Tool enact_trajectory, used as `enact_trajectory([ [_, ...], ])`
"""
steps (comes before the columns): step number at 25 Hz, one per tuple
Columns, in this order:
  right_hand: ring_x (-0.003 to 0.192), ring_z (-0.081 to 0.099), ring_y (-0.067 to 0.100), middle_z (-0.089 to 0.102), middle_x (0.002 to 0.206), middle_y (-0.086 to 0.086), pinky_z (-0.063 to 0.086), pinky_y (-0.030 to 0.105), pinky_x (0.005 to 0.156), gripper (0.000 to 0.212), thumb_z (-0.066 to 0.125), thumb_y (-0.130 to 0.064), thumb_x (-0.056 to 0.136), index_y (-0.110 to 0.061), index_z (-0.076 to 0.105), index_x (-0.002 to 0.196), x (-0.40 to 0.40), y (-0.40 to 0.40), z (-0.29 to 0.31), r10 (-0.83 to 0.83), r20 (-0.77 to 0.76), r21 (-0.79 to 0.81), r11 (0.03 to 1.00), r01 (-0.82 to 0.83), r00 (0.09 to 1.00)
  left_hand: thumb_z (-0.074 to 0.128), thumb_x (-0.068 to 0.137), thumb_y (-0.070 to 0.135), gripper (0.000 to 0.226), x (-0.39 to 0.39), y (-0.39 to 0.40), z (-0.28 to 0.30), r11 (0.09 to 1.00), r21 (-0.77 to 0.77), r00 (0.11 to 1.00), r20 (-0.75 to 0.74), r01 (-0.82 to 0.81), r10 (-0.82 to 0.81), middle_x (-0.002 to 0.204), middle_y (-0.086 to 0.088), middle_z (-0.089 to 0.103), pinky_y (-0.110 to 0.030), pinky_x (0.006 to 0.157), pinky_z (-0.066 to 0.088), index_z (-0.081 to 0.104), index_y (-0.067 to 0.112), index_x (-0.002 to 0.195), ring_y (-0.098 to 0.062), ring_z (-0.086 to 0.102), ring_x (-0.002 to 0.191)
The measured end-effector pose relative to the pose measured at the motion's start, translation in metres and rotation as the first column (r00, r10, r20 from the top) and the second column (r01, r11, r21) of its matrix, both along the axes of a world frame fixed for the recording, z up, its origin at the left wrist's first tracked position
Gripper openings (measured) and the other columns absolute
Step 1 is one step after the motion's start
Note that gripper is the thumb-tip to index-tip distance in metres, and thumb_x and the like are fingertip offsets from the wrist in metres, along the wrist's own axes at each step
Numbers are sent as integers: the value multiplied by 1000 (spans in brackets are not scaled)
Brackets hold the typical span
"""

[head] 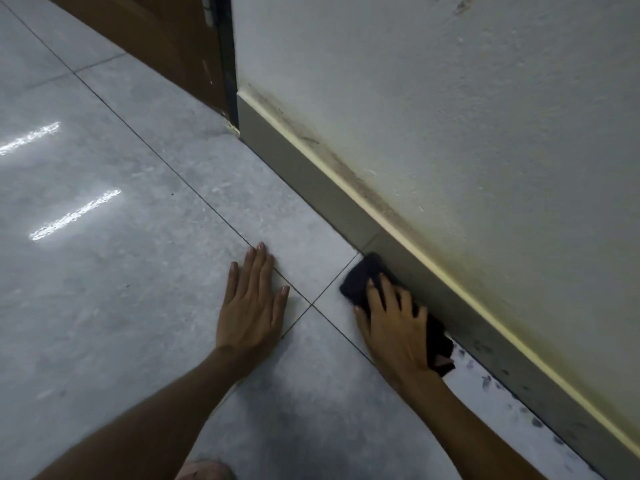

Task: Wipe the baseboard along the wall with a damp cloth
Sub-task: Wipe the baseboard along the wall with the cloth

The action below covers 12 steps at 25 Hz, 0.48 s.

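A grey baseboard (311,178) with a pale yellowish top edge runs diagonally along the foot of the white wall, from the door frame down to the lower right. A dark cloth (362,277) lies against the baseboard's face at floor level. My right hand (394,323) presses on it with straight, spread fingers; part of the cloth sticks out beyond the fingertips and part behind the palm. My left hand (251,299) rests flat on the floor tile, fingers straight, about a hand's width left of the cloth.
Glossy grey floor tiles (121,237) with dark grout lines fill the left. A brown wooden door (166,39) with a dark frame stands at the far end of the baseboard. Dark smudges mark the wall (485,116) above the baseboard and the floor edge at lower right.
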State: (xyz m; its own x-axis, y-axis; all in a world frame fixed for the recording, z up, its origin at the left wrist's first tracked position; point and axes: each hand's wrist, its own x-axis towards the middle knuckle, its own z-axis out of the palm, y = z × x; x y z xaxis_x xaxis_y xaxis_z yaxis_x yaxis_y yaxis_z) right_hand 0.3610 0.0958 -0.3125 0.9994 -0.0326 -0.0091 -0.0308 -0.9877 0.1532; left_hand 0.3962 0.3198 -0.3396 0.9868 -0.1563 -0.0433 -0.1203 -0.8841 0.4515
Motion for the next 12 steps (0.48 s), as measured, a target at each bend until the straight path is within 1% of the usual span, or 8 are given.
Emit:
enact_trajectory([
  [1, 101, 61, 33, 60, 128, 15, 46, 47, 75, 40, 50, -34, 91, -10, 61, 121, 11, 15, -1, -35, 24, 70, 997, 33, 999, 13, 98, 45, 64, 0, 0, 0, 1000, 0, 1000, 0, -4, 4, 162, -2, -4, -35, 122, -7, 1, 12, 151, -10, -12, 148],
  [2, 107, 59, 33, 57, 132, 15, 45, 49, 80, 41, 55, -30, 90, -11, 58, 126, 28, 32, -2, -38, 42, 109, 994, 33, 998, 14, 98, 45, 64, 0, 0, 0, 1000, 3, 1000, 2, -7, 7, 162, -2, -4, -35, 122, -7, 2, 12, 151, -10, -12, 148],
  [3, 116, 53, 31, 51, 140, 12, 42, 50, 86, 45, 54, -31, 92, -14, 51, 134, 48, 50, -2, -5, 46, 107, 994, 0, 999, 14, 98, 45, 64, 0, 0, -1, 1000, 6, 1000, 6, -11, 11, 162, -2, -4, -34, 122, -7, 3, 12, 152, -10, -11, 148],
  [5, 128, 40, 28, 36, 151, 9, 32, 49, 96, 51, 39, -36, 99, -18, 33, 146, 93, 85, -6, 75, 3, 120, 990, -75, 997, 12, 98, 45, 62, 0, 1, -3, 1000, 2, 1000, 10, -8, 8, 162, -1, -5, -33, 121, -9, -1, 15, 151, -9, -12, 148],
  [6, 127, 37, 29, 34, 152, 9, 30, 48, 97, 51, 33, -39, 100, -18, 30, 146, 112, 97, -8, 89, -29, 131, 988, -85, 996, 11, 99, 45, 61, 0, 1, -4, 1000, -2, 1000, 9, -3, 3, 162, -1, -6, -32, 121, -10, -4, 16, 150, -9, -13, 148],
  [7, 125, 38, 29, 35, 151, 10, 30, 47, 97, 51, 31, -41, 101, -17, 32, 145, 124, 103, -8, 98, -45, 118, 989, -92, 994, 12, 99, 45, 60, 0, 1, -4, 1000, -6, 1000, 10, -1, 1, 161, -1, -6, -32, 121, -11, -5, 17, 149, -9, -13, 148],
  [9, 121, 42, 28, 41, 147, 9, 32, 45, 94, 48, 34, -41, 100, -14, 39, 140, 125, 95, -5, 132, -55, 27, 991, -130, 990, 14, 99, 43, 61, 1, 3, -4, 1000, -14, 1000, 10, -1, 1, 162, -1, -4, -32, 121, -9, -1, 15, 150, -9, -11, 148],
  [12, 108, 54, 25, 56, 136, 8, 40, 40, 83, 41, 51, -38, 94, -12, 55, 125, 84, 49, 3, 130, 8, -19, 991, -130, 992, 16, 99, 43, 62, 1, 4, -3, 1000, -8, 1000, 7, 0, 0, 162, -1, -2, -33, 122, -6, 5, 12, 152, -9, -10, 149],
])
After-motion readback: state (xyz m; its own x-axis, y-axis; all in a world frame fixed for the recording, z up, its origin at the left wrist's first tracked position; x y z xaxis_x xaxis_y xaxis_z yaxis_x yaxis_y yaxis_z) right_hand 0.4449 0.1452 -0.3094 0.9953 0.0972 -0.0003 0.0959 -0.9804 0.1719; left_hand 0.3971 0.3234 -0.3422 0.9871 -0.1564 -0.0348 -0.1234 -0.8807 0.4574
